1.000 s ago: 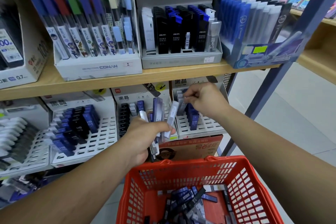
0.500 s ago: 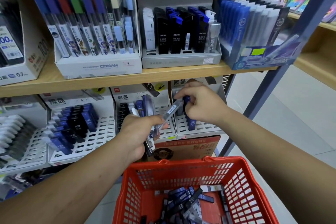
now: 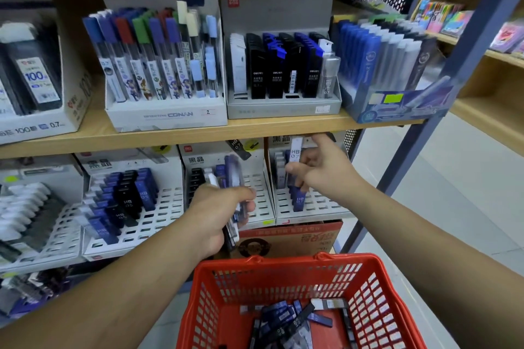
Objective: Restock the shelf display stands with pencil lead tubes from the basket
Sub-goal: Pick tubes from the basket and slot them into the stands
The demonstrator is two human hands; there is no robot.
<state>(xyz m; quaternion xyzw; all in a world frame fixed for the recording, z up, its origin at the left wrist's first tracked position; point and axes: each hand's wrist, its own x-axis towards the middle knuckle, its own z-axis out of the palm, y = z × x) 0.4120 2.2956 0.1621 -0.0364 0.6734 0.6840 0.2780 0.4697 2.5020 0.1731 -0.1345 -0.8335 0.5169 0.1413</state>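
My left hand (image 3: 219, 214) grips a bunch of lead tubes (image 3: 234, 176), blue and clear, in front of the middle white slotted stand (image 3: 259, 207) on the lower shelf. My right hand (image 3: 320, 168) holds one clear lead tube (image 3: 295, 151) marked HB 0.7 upright over the right slotted stand (image 3: 317, 208), which has a few blue and grey tubes at its left. Below me the red basket (image 3: 283, 263) holds several more tubes (image 3: 289, 317) on its floor.
The left slotted stand (image 3: 158, 221) is partly filled with blue and black tubes. Display boxes of leads line the upper wooden shelf (image 3: 198, 133). A blue metal upright (image 3: 411, 150) stands at right, and a cardboard box (image 3: 289, 238) sits behind the basket.
My right hand took a clear tube from the bunch in my left hand and carried it right and up, over the right stand. My left hand stayed near the middle stand.
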